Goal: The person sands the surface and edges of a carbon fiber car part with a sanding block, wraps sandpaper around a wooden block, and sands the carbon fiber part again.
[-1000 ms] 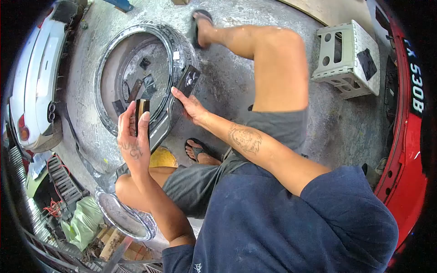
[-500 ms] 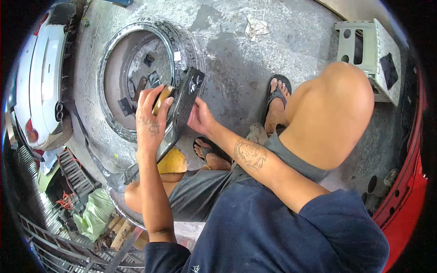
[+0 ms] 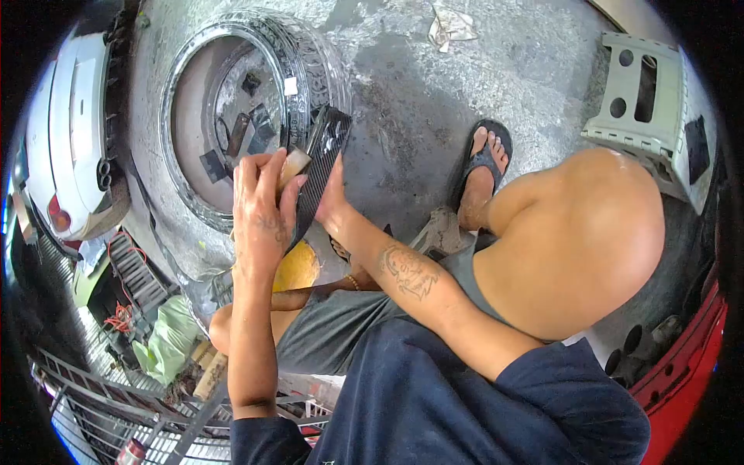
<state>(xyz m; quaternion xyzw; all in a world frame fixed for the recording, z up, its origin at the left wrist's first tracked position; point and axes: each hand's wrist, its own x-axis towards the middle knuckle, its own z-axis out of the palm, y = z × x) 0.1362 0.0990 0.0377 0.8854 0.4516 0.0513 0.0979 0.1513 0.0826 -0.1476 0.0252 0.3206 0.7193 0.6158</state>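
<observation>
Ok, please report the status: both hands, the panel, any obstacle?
Left hand holds block. Right hand holds panel. Block at panel; nothing visible between.

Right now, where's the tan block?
Head view, left of centre: the tan block is in the left hand, close beside the dark carbon-patterned part, with the right hand at that part's right edge.
</observation>
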